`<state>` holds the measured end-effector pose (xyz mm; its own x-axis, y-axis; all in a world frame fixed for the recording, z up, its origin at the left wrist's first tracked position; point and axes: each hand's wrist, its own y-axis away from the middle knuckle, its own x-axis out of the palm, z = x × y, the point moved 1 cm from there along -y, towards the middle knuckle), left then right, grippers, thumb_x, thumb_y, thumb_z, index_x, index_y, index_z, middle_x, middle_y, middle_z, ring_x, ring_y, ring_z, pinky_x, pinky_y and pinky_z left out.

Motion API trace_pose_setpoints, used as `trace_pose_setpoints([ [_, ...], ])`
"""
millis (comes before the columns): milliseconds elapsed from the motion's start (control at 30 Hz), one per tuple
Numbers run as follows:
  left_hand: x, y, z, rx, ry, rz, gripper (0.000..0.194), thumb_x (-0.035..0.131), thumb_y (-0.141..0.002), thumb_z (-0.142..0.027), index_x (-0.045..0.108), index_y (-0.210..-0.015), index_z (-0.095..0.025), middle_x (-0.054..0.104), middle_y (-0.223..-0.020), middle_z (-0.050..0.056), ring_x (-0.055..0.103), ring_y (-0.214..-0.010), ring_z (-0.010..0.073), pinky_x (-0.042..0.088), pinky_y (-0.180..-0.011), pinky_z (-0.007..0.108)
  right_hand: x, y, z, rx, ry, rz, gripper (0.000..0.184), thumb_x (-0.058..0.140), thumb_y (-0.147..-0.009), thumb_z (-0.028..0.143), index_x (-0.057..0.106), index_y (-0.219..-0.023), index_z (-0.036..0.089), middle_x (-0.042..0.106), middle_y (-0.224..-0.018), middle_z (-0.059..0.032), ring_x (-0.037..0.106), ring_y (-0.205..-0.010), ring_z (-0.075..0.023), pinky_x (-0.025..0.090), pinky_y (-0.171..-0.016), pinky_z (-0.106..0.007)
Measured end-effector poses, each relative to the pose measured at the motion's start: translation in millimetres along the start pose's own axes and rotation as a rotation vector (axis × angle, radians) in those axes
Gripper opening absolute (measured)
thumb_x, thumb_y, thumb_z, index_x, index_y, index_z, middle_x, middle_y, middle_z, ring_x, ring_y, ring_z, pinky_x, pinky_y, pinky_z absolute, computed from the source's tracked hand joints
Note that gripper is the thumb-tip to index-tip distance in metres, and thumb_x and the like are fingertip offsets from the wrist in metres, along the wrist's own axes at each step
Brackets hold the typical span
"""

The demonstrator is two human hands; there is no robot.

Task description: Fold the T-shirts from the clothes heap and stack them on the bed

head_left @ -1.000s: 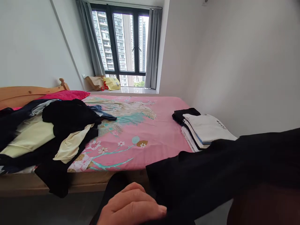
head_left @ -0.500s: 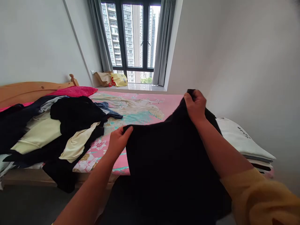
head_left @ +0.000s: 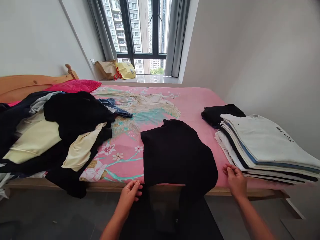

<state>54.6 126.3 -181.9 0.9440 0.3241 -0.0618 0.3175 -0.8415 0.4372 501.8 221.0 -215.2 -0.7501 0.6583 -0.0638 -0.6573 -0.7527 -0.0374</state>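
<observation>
A black garment [head_left: 175, 153] lies flat on the pink bedsheet [head_left: 190, 103], its lower right part hanging over the bed's front edge. My left hand [head_left: 130, 195] is just beside its lower left corner, fingers loosely bent and apart, with no cloth visible in them. My right hand [head_left: 235, 180] hovers to the right of the garment, close to the front of the stack of folded clothes [head_left: 265, 141]. Its fingers are half curled and hold nothing. Whether the garment is a top or trousers I cannot tell.
A loose heap of clothes [head_left: 75, 113] covers the left side of the bed, partly overhanging its edge. Folded black clothing [head_left: 222, 112] lies behind the stack. Paper bags [head_left: 106, 69] stand on the windowsill. A red pillow [head_left: 75, 86] rests by the wooden headboard [head_left: 35, 83].
Both hands have let go of the black garment, which now lies on the bed instead of being held up. The hands have come down and apart, and the view has tilted downward.
</observation>
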Motion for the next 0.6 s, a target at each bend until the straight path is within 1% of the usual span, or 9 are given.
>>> trace_pose_setpoints([
  [67,11.8,4.4,7.4,-0.111,0.028,0.011,0.047,0.069,-0.061,-0.056,0.066,-0.08,-0.013,0.068,-0.076,0.006,0.06,-0.055,0.0129,0.039,-0.043,0.019,-14.1,24.9,-16.6,0.061,-0.06,-0.039,0.041,0.069,-0.063,0.051,0.061,-0.087,0.019,0.064,-0.076,-0.0004,0.061,-0.067,-0.0144,0.051,-0.065,-0.028],
  [133,25.0,3.6,5.3,-0.199,0.045,0.033,0.052,0.068,-0.06,-0.059,0.065,-0.081,-0.012,0.069,-0.081,0.009,0.061,-0.055,0.0137,0.041,-0.043,0.02,-16.6,53.2,-21.2,0.151,-0.111,-0.043,0.039,0.068,-0.063,0.053,0.06,-0.082,0.019,0.063,-0.075,-0.0001,0.062,-0.067,-0.0156,0.051,-0.056,-0.026],
  [200,36.3,1.7,0.6,-0.259,0.053,0.095,0.053,0.067,-0.062,-0.059,0.064,-0.082,-0.011,0.07,-0.084,0.011,0.061,-0.055,0.0134,0.042,-0.043,0.02,-11.4,81.2,-19.9,0.276,-0.131,0.015,0.042,0.068,-0.062,0.056,0.06,-0.081,0.019,0.064,-0.076,-0.0013,0.062,-0.07,-0.0181,0.049,-0.05,-0.025],
  [233,40.2,1.3,-1.5,-0.271,0.058,0.122,0.051,0.067,-0.062,-0.058,0.063,-0.083,-0.011,0.07,-0.083,0.011,0.061,-0.055,0.013,0.042,-0.044,0.02,-7.3,93.3,-18.2,0.335,-0.131,0.056,0.043,0.069,-0.061,0.056,0.061,-0.082,0.019,0.065,-0.078,-0.0017,0.063,-0.072,-0.0188,0.05,-0.05,-0.025],
  [300,43.5,1.9,-4.0,-0.24,0.1,0.121,0.046,0.073,-0.06,-0.051,0.061,-0.082,-0.012,0.069,-0.078,0.008,0.061,-0.055,0.0119,0.043,-0.046,0.02,1.4,111.2,-14.2,0.41,-0.144,0.12,0.044,0.069,-0.061,0.056,0.06,-0.084,0.019,0.065,-0.079,-0.0015,0.062,-0.075,-0.0181,0.051,-0.054,-0.024],
  [367,42.1,3.8,-5.1,-0.154,0.182,0.057,0.041,0.078,-0.057,-0.042,0.058,-0.079,-0.013,0.066,-0.071,0.002,0.061,-0.056,0.0111,0.044,-0.048,0.019,8.9,119.3,-10.1,0.428,-0.177,0.145,0.043,0.07,-0.063,0.055,0.057,-0.083,0.019,0.063,-0.077,-0.0002,0.061,-0.075,-0.016,0.051,-0.058,-0.023],
  [433,39.2,5.8,-5.3,-0.093,0.26,-0.006,0.038,0.08,-0.055,-0.034,0.056,-0.076,-0.015,0.062,-0.067,-0.002,0.063,-0.059,0.0121,0.046,-0.051,0.018,14.3,119.9,-7.4,0.424,-0.191,0.154,0.042,0.07,-0.064,0.054,0.054,-0.082,0.02,0.061,-0.073,0.0012,0.06,-0.071,-0.0141,0.05,-0.06,-0.023],
  [533,39.2,5.6,-5.5,-0.109,0.304,-0.011,0.034,0.079,-0.056,-0.025,0.052,-0.076,-0.017,0.059,-0.067,-0.005,0.066,-0.063,0.0148,0.047,-0.051,0.02,18.5,114.1,-6.4,0.391,-0.131,0.162,0.043,0.07,-0.064,0.053,0.05,-0.085,0.021,0.057,-0.069,0.0032,0.056,-0.065,-0.0131,0.047,-0.058,-0.023],
  [600,42.5,3.2,-5.8,-0.142,0.314,0.01,0.034,0.077,-0.058,-0.022,0.052,-0.08,-0.019,0.06,-0.069,-0.005,0.066,-0.06,0.0145,0.048,-0.049,0.021,18.5,108.4,-5.3,0.314,-0.095,0.129,0.047,0.071,-0.063,0.051,0.049,-0.093,0.022,0.056,-0.07,0.0042,0.054,-0.065,-0.0137,0.045,-0.058,-0.024],
])
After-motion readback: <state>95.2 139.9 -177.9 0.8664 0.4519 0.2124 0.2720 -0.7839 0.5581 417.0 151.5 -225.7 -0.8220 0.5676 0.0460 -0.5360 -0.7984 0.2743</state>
